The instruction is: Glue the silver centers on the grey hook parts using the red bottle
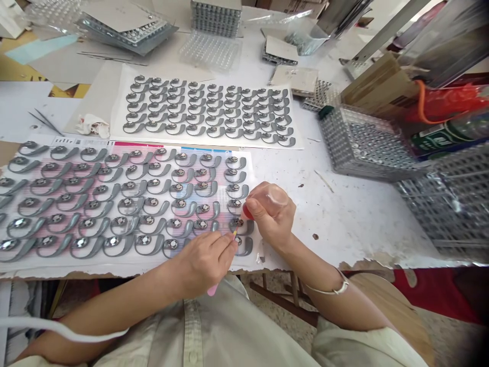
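My left hand [206,257] is closed around a slim pink stick-like tool [212,290] with a yellowish front end. Its tip meets the dark round top of a grey curled piece [246,227] near the right edge of the front sheet. In my right hand [274,221] is a clear squeeze bottle [269,198] with a red end pointing toward the same column of pieces. Similar curled pieces, many with a shiny faceted stone on top, stand in rows on the front sheet [250,168]. Whether anything leaves the bottle cannot be seen.
Behind lies a second white sheet [116,117] with rows of grey curled pieces. Tweezers [46,121] and a crumpled tissue [92,126] are at left. Clear bead trays [210,51] stand at the back. A stone-filled box [362,142] and a green can [446,135] sit at right.
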Demonstrator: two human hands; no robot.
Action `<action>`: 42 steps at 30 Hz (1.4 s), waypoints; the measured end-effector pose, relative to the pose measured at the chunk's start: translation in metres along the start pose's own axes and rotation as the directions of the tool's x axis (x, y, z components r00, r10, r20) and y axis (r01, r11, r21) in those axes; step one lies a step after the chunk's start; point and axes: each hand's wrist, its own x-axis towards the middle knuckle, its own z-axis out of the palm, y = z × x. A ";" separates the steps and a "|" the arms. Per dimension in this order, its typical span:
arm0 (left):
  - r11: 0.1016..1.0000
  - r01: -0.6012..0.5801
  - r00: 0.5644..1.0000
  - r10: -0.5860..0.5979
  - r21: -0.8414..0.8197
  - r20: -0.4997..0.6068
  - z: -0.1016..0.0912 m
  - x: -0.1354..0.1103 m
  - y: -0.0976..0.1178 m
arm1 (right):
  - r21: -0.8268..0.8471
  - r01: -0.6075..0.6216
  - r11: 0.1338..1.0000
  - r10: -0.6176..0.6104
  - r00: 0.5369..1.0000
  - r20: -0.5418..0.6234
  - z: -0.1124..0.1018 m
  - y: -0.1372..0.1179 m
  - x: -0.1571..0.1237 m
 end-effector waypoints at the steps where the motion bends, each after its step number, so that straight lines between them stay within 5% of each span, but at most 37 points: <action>1: 1.000 0.000 1.000 0.000 0.001 0.001 0.000 0.000 0.000 | -0.001 0.006 1.000 -0.006 1.000 0.000 0.000 0.000 0.000; 26: 1.000 0.001 1.000 -0.001 -0.010 0.014 0.003 -0.003 -0.002 | -0.111 0.118 0.987 -0.124 0.991 -0.049 -0.004 -0.005 0.003; 29: 1.000 0.001 1.000 -0.001 -0.007 -0.013 0.004 -0.003 -0.003 | -0.134 0.139 0.981 -0.164 0.966 -0.199 -0.011 -0.009 -0.003; 34: 0.996 0.032 0.996 -0.039 -0.080 -0.086 0.008 -0.006 -0.004 | -0.067 0.007 0.998 -0.042 0.839 -0.543 -0.019 -0.007 -0.024; 39: 0.991 0.057 0.983 -0.077 -0.118 -0.169 0.014 -0.014 -0.005 | 0.034 -0.041 0.999 0.053 0.765 -0.642 -0.015 0.003 -0.035; 42: 0.987 0.082 0.980 -0.105 -0.142 -0.168 0.016 -0.016 -0.005 | 0.015 -0.071 0.997 0.066 0.802 -0.593 -0.014 0.004 -0.037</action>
